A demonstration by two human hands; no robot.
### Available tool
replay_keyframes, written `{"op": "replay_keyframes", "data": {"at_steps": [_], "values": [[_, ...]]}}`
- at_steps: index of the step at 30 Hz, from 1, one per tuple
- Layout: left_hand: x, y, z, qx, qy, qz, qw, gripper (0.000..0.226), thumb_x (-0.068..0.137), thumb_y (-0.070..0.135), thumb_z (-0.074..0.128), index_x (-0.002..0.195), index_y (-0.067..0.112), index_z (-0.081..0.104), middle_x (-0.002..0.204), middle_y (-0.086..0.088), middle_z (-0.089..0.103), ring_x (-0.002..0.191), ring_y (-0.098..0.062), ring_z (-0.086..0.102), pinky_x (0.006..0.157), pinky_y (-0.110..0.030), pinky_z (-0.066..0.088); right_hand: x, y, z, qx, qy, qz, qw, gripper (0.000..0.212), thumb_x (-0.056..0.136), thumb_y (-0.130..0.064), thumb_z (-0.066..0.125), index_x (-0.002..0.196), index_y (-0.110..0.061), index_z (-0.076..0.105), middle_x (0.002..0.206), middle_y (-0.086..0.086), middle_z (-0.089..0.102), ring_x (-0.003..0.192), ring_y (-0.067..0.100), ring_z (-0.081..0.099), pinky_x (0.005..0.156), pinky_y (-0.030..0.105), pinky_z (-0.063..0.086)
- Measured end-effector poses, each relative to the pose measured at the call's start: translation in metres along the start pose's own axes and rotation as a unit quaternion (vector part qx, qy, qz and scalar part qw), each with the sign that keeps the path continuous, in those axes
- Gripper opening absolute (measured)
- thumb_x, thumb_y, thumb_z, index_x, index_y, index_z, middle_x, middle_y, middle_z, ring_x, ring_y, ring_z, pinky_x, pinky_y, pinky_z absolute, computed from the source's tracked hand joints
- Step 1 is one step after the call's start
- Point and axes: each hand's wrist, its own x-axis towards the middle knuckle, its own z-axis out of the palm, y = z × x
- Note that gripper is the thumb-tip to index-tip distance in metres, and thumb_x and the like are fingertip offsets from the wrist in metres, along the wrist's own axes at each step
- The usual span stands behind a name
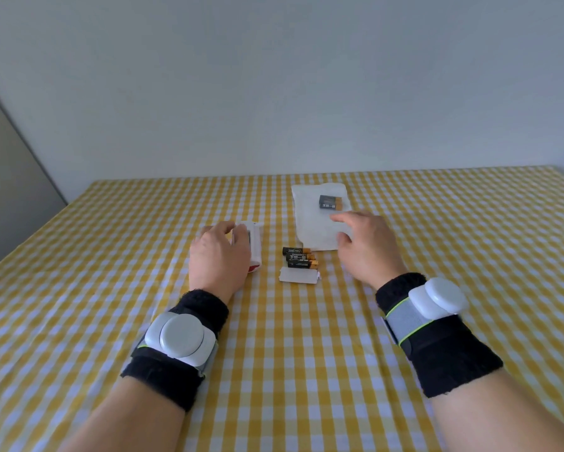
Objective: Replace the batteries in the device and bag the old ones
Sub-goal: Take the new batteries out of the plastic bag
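Observation:
My left hand [218, 256] lies over a white device [254, 246] with a red end, fingers curled round its top. Three loose black-and-gold batteries [300, 258] lie side by side at the table's middle. Just in front of them is a white battery cover [298, 276]. Behind them a clear plastic bag [313, 207] lies flat, and a pair of batteries [330, 202] shows at its far part; whether they are inside or on top is unclear. My right hand [368, 246] is over the bag's near right corner with fingers loosely spread and holds nothing.
Everything rests on a table with a yellow-and-white checked cloth [306, 353]. A plain wall rises right behind the table's far edge. Both wrists carry black bands with white sensor pucks.

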Motion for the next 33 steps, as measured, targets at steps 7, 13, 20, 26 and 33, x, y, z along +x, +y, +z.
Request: {"op": "replay_keyframes", "data": {"at_steps": [7,13,20,26,33], "values": [[-0.003,0.000,0.000,-0.043,0.033,0.054,0.997,0.019,0.105,0.037,0.058,0.110,0.024,0.071,0.120,0.000,0.067,0.118,-0.024,0.059,0.100,-0.035,0.046,0.000,0.004,-0.011,-0.070,-0.098,0.080,0.990,0.055,0.090,-0.063,0.066,0.134,-0.031,0.069,0.142,-0.004,0.066,0.135,0.029,0.056,0.112,0.050,0.043],[-0.007,0.003,0.000,-0.079,0.072,0.110,0.988,0.016,0.102,0.026,0.063,0.103,0.016,0.075,0.106,0.001,0.067,0.108,-0.021,0.062,0.095,-0.040,0.052,0.003,0.016,-0.005,-0.016,0.000,0.073,0.997,0.017,0.094,-0.034,0.075,0.088,-0.019,0.077,0.093,0.002,0.076,0.091,0.027,0.070,0.078,0.040,0.057],[-0.011,0.005,0.002,-0.084,0.083,0.155,0.981,0.011,0.102,0.022,0.065,0.102,0.016,0.074,0.101,0.008,0.064,0.100,-0.015,0.061,0.087,-0.029,0.053,0.002,0.010,-0.012,0.073,0.087,0.073,0.991,0.015,0.107,-0.017,0.055,0.093,-0.011,0.052,0.085,0.005,0.060,0.074,0.025,0.052,0.062,0.032,0.034],[-0.020,0.013,0.000,-0.120,0.074,0.195,0.971,0.013,0.102,0.016,0.065,0.113,0.015,0.073,0.101,0.022,0.058,0.091,-0.018,0.065,0.080,-0.035,0.059,-0.003,-0.006,-0.025,0.282,0.114,0.116,0.946,0.010,0.109,-0.024,0.049,0.101,-0.018,0.051,0.093,-0.008,0.062,0.095,0.030,0.072,0.084,0.055,0.062],[-0.055,0.033,-0.005,-0.020,-0.030,0.297,0.954,0.057,0.101,0.026,0.070,0.154,0.017,0.050,0.146,-0.003,0.058,0.121,-0.025,0.063,0.103,-0.040,0.056,-0.034,-0.049,-0.070,0.352,0.120,0.113,0.922,0.018,0.109,-0.030,0.050,0.110,-0.012,0.056,0.095,-0.007,0.059,0.087,0.016,0.070,0.088,0.052,0.063]]}}
